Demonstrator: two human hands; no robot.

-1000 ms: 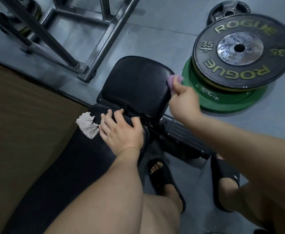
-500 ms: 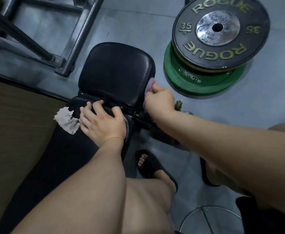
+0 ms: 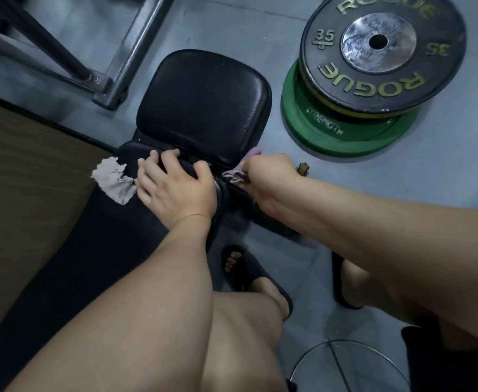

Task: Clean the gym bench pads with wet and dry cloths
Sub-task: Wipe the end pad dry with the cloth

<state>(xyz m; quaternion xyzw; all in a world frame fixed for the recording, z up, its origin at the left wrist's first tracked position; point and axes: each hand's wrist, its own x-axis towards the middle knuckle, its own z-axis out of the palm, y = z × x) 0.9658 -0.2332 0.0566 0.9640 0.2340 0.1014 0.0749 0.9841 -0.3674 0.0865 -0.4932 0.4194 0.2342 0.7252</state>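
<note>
While the left hand (image 3: 172,188) lay spread flat on the long pad (image 3: 90,250) mid-frame, pinning a grey cloth (image 3: 113,181) under its fingers, the right hand (image 3: 269,179) was bunched tight round a pink cloth (image 3: 236,174) at the seat pad's (image 3: 204,106) lower right corner.

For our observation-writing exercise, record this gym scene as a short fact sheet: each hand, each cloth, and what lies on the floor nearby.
left hand: rests flat on the end of the long pad
pale cloth: on the long pad, its edge at the left hand's fingers
right hand: grips the pink cloth at the near right corner of the seat pad
floor: black plate stacked on green plate, right of the seat pad
</note>
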